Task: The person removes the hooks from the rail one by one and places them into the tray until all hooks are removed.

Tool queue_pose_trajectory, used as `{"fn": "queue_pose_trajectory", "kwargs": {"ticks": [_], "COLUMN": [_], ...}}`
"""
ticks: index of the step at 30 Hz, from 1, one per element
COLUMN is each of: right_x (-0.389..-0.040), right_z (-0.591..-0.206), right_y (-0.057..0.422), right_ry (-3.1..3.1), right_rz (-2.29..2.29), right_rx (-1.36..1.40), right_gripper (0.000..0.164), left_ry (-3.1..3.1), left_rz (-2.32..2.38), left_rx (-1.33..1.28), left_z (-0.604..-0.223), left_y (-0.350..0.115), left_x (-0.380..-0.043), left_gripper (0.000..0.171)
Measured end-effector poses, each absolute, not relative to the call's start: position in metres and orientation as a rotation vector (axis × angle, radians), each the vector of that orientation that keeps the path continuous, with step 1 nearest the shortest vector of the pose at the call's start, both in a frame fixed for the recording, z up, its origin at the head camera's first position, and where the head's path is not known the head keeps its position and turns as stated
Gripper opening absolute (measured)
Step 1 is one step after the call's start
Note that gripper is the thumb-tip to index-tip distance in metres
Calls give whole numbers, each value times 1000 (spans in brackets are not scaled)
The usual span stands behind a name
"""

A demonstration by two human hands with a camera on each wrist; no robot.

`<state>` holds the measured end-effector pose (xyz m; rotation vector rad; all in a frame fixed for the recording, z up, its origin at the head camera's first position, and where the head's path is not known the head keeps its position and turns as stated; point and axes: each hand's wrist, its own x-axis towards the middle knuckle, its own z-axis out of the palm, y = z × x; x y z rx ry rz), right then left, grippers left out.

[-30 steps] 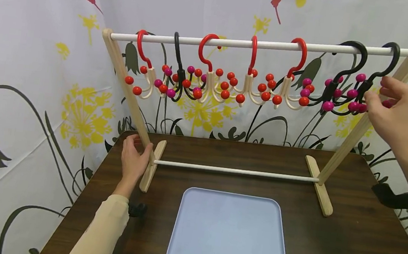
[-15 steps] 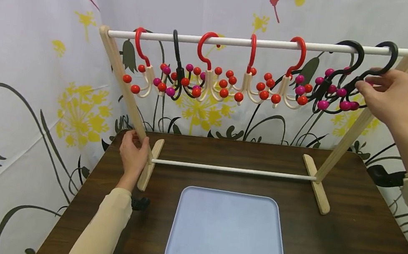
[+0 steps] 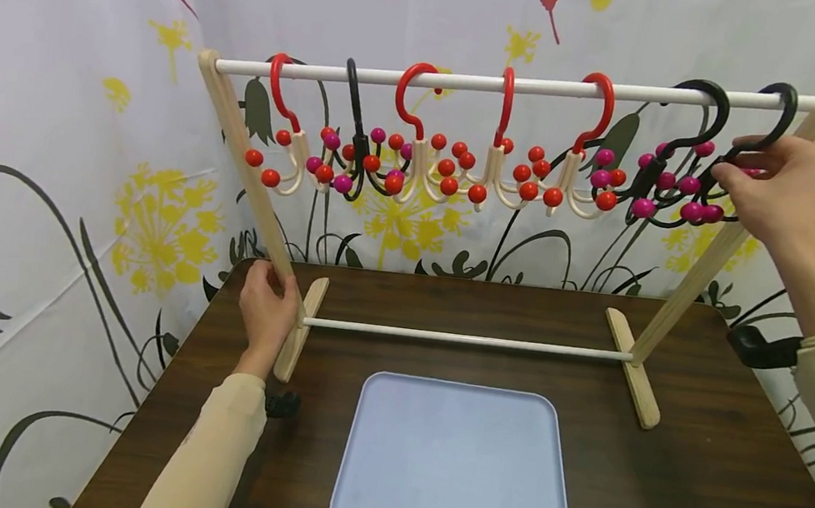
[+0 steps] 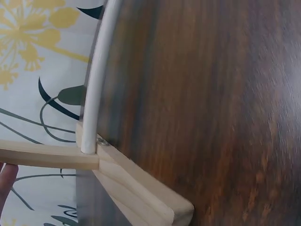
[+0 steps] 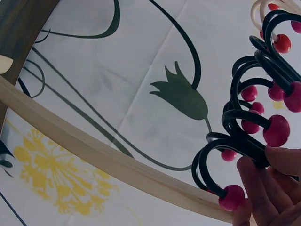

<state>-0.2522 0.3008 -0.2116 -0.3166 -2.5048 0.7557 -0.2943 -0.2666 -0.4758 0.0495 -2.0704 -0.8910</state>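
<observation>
My right hand [image 3: 799,194] pinches the neck of a black multi-prong hanger [image 3: 773,124] with magenta ball tips. The hanger's hook lies over the white rail [image 3: 472,85], close to the rack's right end. In the right wrist view, thumb and fingers close on its black stem [image 5: 249,146] below the curled prongs. Another black hanger [image 3: 701,124] hangs just to its left, its prongs overlapping. At the left, my left hand [image 3: 267,313] holds the rack's wooden upright [image 3: 254,174] low down near its foot. One of its fingers [image 4: 7,181] shows against that upright in the left wrist view.
Further left on the rail hang several red-hooked hangers [image 3: 505,110] with cream prongs and red balls, plus a black one [image 3: 355,101]. A pale blue tray [image 3: 458,469] lies on the dark wooden table [image 3: 713,490]. A low white crossbar [image 3: 466,339] joins the rack's feet.
My right hand has come left and taken hold of the rightmost black hanger's neck; its prongs have shifted slightly left. My left hand stays on the upright.
</observation>
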Motion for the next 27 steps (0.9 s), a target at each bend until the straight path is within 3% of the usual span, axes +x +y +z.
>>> {"fn": "queue_pose_trajectory", "kwargs": {"ticks": [10,19,27], "right_x": [-248,-238,-221], "right_z": [-207,-201,-200], "right_y": [303,302,303], "right_ry": [-2368,-2171,-2135], "right_rz": [865,1065,1178], "right_rx": [-224,-20,-22], "right_gripper": [43,19,15], "left_ry": [-2084,-2112,-2109], "left_rz": [-800,-795,-795], "left_rx": [16,22,42], "left_z": [-474,-472,-474], "left_y": [-267,-265,-264], "left_x": [-294,-293,-294], "left_gripper": [16,17,18]}}
